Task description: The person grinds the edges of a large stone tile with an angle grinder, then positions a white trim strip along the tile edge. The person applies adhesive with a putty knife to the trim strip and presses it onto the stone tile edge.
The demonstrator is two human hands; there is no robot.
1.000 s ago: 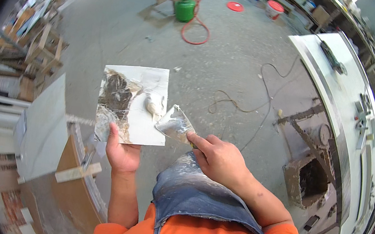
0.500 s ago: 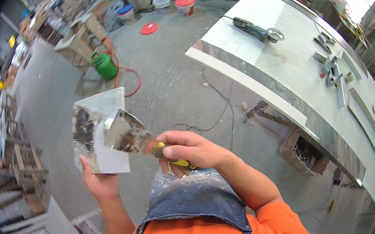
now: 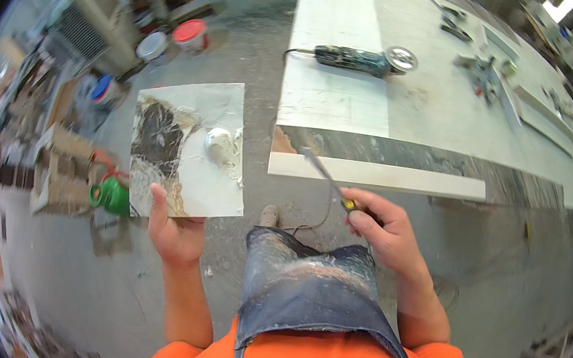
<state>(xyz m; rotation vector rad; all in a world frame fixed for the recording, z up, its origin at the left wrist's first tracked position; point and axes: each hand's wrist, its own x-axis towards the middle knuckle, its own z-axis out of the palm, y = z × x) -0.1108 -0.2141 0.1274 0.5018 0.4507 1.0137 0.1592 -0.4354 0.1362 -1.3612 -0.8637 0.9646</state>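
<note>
My left hand (image 3: 176, 235) is closed on the lower edge of a flat white tile (image 3: 185, 186) with a dark brown and beige stone pattern, thumb on top. A mound of white paste (image 3: 219, 147) sits on the tile's right half, with smears beside it. Closed round the yellow and black handle of a putty knife (image 3: 324, 172) is my right hand (image 3: 386, 231), apart from the tile. The knife's blade shows nearly edge-on and points up and left, close to the near edge of the worktable (image 3: 334, 105).
An angle grinder (image 3: 356, 60) lies on the worktable; loose tools and stone strips lie farther right. A white strip (image 3: 390, 176) runs along its near edge. Left of me stand a green gas cylinder (image 3: 112, 196), a red-lidded bucket (image 3: 191, 35) and an air cooler (image 3: 95, 24).
The putty knife has moved away from the tile to the right, turning from flat to edge-on. More of the paste on the tile shows. My view has swung toward the worktable.
</note>
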